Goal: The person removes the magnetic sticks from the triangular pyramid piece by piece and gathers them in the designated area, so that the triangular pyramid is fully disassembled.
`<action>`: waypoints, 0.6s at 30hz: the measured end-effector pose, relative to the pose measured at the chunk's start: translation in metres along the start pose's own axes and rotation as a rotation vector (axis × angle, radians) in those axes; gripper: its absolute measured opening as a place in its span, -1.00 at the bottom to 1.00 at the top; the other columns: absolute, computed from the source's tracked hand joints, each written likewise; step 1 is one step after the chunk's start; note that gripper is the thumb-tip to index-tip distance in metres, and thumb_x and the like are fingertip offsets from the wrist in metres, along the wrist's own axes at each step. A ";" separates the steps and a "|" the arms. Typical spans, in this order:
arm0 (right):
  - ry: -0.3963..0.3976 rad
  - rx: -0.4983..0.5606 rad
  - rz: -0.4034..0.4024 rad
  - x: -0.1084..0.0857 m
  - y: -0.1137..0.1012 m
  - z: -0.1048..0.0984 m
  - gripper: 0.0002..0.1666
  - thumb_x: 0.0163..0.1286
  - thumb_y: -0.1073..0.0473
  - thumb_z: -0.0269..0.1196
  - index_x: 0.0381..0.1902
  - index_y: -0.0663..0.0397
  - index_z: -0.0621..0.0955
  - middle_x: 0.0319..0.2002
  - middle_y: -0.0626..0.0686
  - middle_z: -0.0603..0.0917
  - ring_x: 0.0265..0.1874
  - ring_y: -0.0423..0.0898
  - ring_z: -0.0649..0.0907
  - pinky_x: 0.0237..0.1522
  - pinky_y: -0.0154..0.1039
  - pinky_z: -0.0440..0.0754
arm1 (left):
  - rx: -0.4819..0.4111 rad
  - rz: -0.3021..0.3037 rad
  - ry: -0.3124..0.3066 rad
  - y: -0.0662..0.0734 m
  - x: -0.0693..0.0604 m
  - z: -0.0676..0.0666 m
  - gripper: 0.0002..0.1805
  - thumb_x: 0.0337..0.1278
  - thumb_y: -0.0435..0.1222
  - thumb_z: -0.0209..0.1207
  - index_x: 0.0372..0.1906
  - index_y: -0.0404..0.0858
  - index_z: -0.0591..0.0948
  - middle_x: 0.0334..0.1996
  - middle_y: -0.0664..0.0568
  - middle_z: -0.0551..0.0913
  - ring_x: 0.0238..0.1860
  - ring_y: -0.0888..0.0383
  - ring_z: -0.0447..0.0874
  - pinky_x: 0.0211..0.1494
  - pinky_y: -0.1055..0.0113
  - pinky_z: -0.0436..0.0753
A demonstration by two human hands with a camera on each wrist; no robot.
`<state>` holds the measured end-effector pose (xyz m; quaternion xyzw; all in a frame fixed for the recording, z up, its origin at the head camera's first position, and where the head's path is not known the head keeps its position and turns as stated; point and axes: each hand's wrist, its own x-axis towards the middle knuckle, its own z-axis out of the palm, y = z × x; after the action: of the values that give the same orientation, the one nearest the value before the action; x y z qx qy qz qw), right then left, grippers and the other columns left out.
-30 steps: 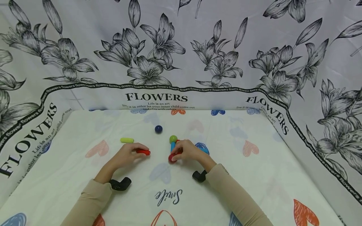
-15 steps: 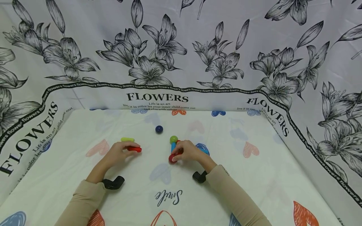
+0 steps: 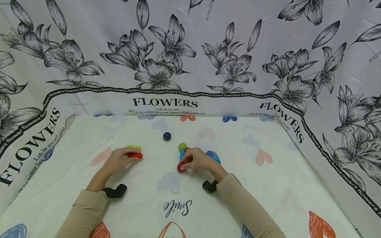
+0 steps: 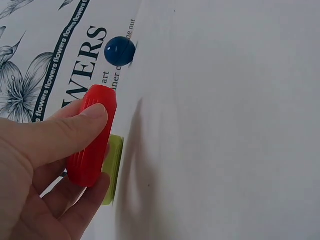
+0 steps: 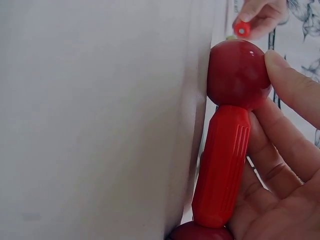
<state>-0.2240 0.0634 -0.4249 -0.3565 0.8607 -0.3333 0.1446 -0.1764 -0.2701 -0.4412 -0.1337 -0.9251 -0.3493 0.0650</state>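
Observation:
My left hand [image 3: 117,162] pinches a red stick [image 4: 92,137] between thumb and fingers. Close beside that stick lies a yellow-green stick [image 4: 115,170], partly covered by the hand in the left wrist view. My right hand [image 3: 200,161] holds a dark red ball [image 5: 237,75] with the thumb against it. Another red stick [image 5: 222,165] joins this ball to a second dark red ball [image 5: 202,233]. In the head view, a blue stick [image 3: 182,154] runs from the held ball's side toward a green ball [image 3: 182,146]; my fingers hide part of the joined pieces.
A dark blue ball [image 3: 167,136] sits farther back on the white, heart-printed cloth [image 3: 238,205]. Some light blue [image 3: 215,159] shows just right of my right hand. Black wrist devices [image 3: 116,191] are at both wrists. A flower-printed curtain [image 3: 202,76] stands behind and at the sides.
My left hand has moved left with the red stick, from near the middle to just in front of the yellow-green stick. The right hand has stayed in place on the joined pieces.

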 end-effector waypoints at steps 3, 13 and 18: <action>-0.002 0.001 0.005 0.000 -0.001 0.000 -0.73 0.12 0.13 0.45 -0.23 0.14 0.75 -0.32 0.09 0.70 -0.33 -0.23 0.52 -0.31 -0.53 0.45 | 0.000 -0.020 -0.007 -0.004 0.001 -0.002 -0.68 -0.01 -0.38 0.36 -0.06 -0.26 0.70 0.04 -0.18 0.70 0.06 -0.12 0.62 -0.01 0.78 0.45; 0.002 -0.004 0.011 0.000 -0.003 -0.001 -0.72 0.11 0.13 0.45 -0.22 0.14 0.75 -0.32 0.08 0.70 -0.34 -0.27 0.50 -0.31 -0.53 0.45 | 0.050 -0.090 -0.020 -0.011 0.004 -0.008 -0.72 0.02 -0.39 0.34 -0.09 -0.25 0.71 0.03 -0.29 0.67 0.08 -0.21 0.60 0.13 -0.08 0.59; 0.000 -0.011 0.018 0.000 -0.002 -0.001 -0.72 0.12 0.12 0.45 -0.22 0.13 0.75 -0.32 0.08 0.70 -0.34 -0.28 0.49 -0.30 -0.53 0.45 | 0.082 -0.096 -0.011 -0.012 0.004 -0.008 -0.73 0.01 -0.41 0.34 -0.11 -0.25 0.71 0.01 -0.29 0.68 0.07 -0.21 0.61 0.10 -0.01 0.60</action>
<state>-0.2235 0.0625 -0.4229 -0.3496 0.8656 -0.3275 0.1456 -0.1838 -0.2830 -0.4417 -0.0885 -0.9443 -0.3131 0.0487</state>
